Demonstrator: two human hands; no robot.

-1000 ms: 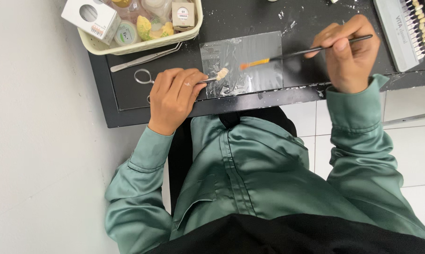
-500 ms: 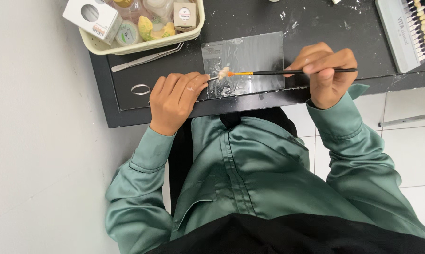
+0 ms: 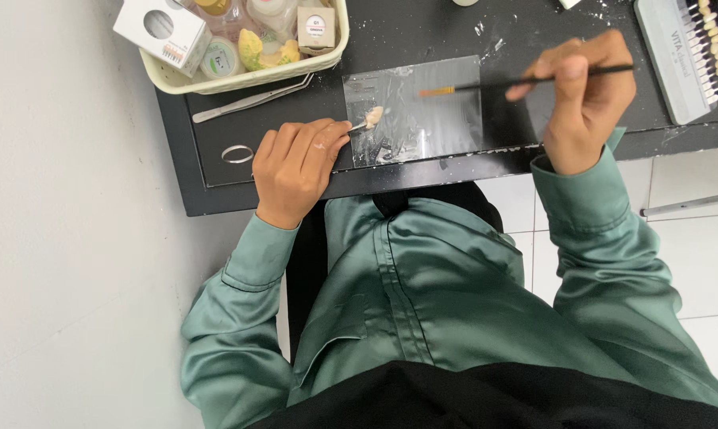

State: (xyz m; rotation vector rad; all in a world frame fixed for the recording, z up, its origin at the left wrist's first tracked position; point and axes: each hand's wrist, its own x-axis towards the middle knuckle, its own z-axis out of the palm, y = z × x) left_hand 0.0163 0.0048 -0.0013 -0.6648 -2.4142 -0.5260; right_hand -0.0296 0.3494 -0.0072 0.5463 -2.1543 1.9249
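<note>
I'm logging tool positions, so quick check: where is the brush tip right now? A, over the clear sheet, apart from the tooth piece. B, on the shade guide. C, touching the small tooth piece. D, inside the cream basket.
A: the brush in the right hand has its orange tip over the clear sheet, apart from the tooth piece held out by the left hand.

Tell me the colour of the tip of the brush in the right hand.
Orange: the brush held in the right hand has an orange tip, seen in the head view.

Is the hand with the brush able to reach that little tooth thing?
Probably yes: the right hand holds the brush just beside the small tooth piece, with only bare clear sheet between them.
</note>
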